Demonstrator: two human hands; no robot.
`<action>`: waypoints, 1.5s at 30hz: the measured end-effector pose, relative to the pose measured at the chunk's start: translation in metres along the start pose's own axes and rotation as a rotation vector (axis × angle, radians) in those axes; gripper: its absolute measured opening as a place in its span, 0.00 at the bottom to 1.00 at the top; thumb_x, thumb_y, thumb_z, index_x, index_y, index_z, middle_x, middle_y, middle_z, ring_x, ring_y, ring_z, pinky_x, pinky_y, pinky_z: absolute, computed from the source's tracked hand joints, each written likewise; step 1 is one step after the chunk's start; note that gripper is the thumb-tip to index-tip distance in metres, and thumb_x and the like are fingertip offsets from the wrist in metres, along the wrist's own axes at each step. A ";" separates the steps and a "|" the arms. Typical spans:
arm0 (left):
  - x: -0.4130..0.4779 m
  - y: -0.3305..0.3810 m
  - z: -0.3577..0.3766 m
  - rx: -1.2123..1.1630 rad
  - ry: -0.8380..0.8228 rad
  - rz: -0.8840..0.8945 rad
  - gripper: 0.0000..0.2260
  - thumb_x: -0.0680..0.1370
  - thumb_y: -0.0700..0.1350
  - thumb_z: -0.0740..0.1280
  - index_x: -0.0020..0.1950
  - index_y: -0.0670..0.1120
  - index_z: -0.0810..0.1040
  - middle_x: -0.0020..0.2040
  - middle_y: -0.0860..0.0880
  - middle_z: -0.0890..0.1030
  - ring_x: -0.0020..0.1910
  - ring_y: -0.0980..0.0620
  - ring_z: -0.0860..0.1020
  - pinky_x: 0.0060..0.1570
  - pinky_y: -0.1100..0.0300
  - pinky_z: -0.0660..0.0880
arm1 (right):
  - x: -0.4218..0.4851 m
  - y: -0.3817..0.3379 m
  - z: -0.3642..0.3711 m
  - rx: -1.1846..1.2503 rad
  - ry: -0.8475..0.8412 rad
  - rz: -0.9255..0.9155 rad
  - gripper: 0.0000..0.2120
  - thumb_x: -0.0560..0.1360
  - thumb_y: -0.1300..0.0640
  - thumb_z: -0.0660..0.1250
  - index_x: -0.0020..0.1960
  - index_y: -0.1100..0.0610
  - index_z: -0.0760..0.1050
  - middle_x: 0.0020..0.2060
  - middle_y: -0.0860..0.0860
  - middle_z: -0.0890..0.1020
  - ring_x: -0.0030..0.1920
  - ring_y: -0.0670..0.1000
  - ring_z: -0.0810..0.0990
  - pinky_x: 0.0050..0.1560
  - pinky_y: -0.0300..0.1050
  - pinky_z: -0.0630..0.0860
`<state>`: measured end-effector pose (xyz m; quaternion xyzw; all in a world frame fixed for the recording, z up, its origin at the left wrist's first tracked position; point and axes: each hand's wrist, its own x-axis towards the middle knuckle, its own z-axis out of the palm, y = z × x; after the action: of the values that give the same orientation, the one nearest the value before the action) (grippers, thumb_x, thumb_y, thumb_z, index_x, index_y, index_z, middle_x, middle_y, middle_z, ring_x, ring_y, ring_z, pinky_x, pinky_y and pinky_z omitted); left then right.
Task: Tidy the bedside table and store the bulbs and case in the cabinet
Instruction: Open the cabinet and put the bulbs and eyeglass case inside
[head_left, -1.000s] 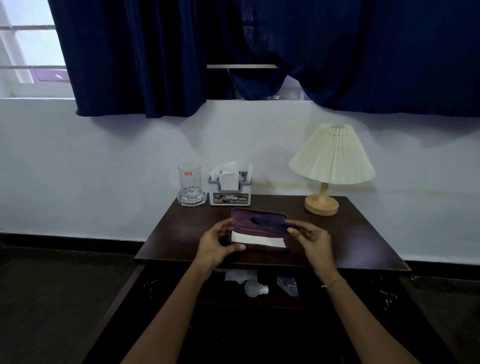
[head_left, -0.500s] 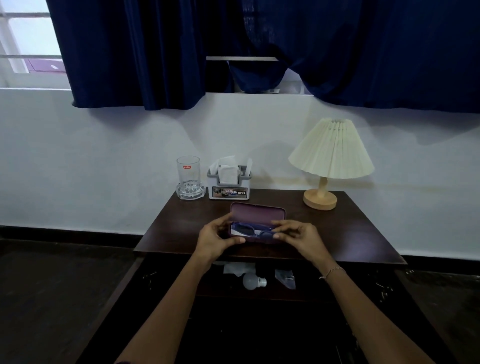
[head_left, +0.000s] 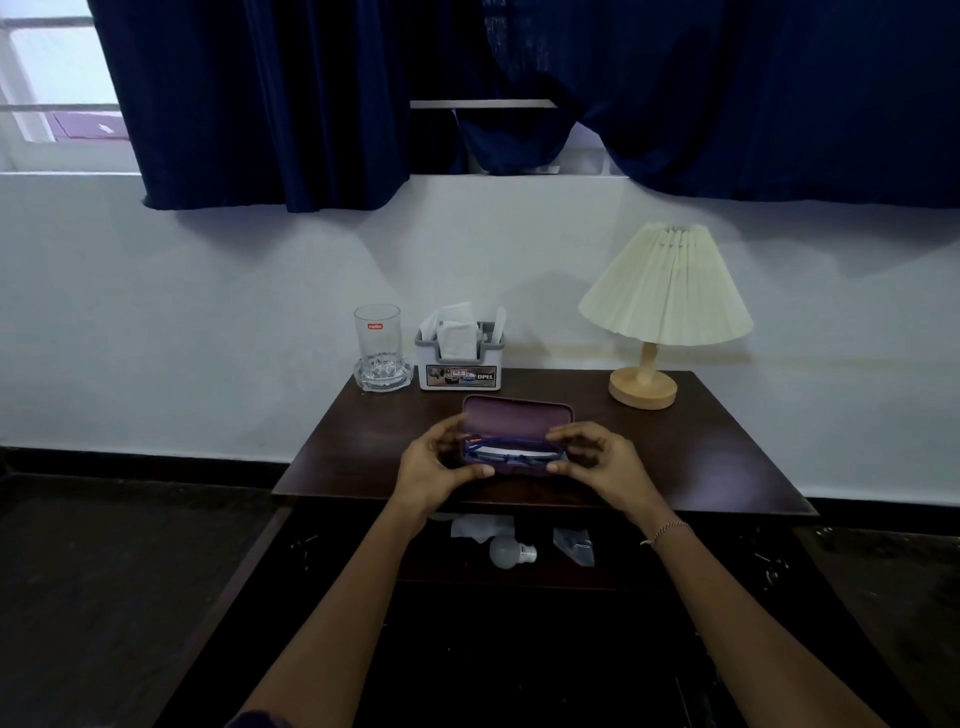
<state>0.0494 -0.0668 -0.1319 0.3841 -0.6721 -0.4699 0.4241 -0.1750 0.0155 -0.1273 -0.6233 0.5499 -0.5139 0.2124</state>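
A purple glasses case (head_left: 517, 418) lies open on the dark bedside table (head_left: 701, 457), lid raised toward the wall. Blue glasses (head_left: 506, 456) and a white cloth lie inside it. My left hand (head_left: 431, 467) grips the case's left end, thumb along the front. My right hand (head_left: 608, 465) holds the right end, thumb at the front and fingers curled over the rim. Below the tabletop, in the open cabinet, a white bulb (head_left: 511, 553) lies on its side.
A drinking glass (head_left: 377, 340) on a glass dish and a tissue holder (head_left: 460, 364) stand at the table's back left. A lamp (head_left: 665, 291) stands at the back right. White paper (head_left: 478, 527) and a clear wrapper (head_left: 574, 545) lie beside the bulb.
My right hand laid the blue glasses into the case, then moved to the case's right end. The left hand has kept its hold.
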 end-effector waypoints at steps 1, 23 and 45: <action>0.000 0.000 -0.001 0.004 0.003 0.004 0.34 0.60 0.36 0.80 0.63 0.50 0.74 0.51 0.46 0.81 0.53 0.48 0.80 0.57 0.56 0.77 | 0.000 0.000 0.000 0.001 0.012 -0.003 0.16 0.66 0.60 0.75 0.49 0.45 0.79 0.52 0.46 0.80 0.57 0.45 0.78 0.57 0.40 0.77; 0.004 -0.003 -0.001 0.027 -0.016 -0.049 0.38 0.61 0.37 0.79 0.68 0.47 0.71 0.52 0.49 0.81 0.57 0.47 0.78 0.61 0.52 0.74 | 0.008 0.005 -0.002 -0.017 -0.087 0.175 0.55 0.59 0.59 0.80 0.75 0.51 0.48 0.67 0.48 0.59 0.67 0.47 0.63 0.67 0.43 0.65; -0.002 0.004 0.003 0.057 0.058 0.034 0.20 0.61 0.46 0.80 0.51 0.55 0.80 0.56 0.42 0.80 0.55 0.46 0.79 0.59 0.46 0.76 | 0.004 0.004 -0.005 0.013 -0.042 0.108 0.32 0.61 0.60 0.79 0.61 0.47 0.73 0.57 0.52 0.79 0.60 0.48 0.77 0.65 0.45 0.72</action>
<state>0.0467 -0.0632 -0.1287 0.3978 -0.6793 -0.4318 0.4402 -0.1819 0.0123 -0.1276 -0.6020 0.5747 -0.4919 0.2554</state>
